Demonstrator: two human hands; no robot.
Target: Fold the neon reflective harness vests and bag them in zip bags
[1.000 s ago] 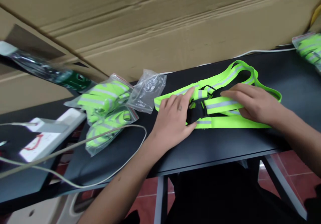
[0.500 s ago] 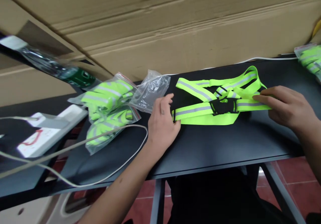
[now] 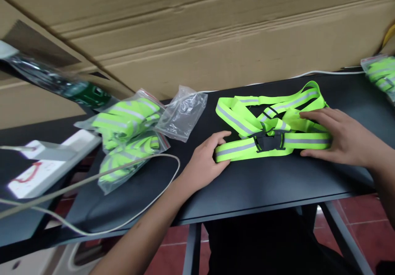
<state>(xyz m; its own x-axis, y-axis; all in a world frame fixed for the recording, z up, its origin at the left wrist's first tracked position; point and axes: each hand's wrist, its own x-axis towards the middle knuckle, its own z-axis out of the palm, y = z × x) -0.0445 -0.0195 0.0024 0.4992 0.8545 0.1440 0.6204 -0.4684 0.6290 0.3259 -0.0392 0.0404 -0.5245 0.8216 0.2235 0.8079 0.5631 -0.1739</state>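
A fluorescent yellow-green reflective harness (image 3: 237,123) with grey stripes lies partly folded on the dark table. A black buckle (image 3: 270,142) sits at the middle of its front strap. My left hand (image 3: 206,160) curls round the left end of that strap, thumb on the near side and fingers on the far side. At the other end, my right hand (image 3: 342,137) grips the strap and gathered webbing between a widely spaced thumb and fingers. The palm hides the strap's right tip. Above the buckle the shoulder straps cross loosely, one forming a raised loop at the back right.
Two bagged harnesses (image 3: 129,155) and a clear plastic bag (image 3: 182,114) lie to the left. Beyond them are a green-labelled bottle (image 3: 89,94), a white power strip (image 3: 58,164) and a looped cable (image 3: 177,164). Cardboard (image 3: 231,57) stands behind the table. Another bagged harness (image 3: 382,73) is far right.
My left hand has turned and curled round the strap end. My right hand has shifted left and spread round the other end. The front strap and buckle have moved slightly nearer.
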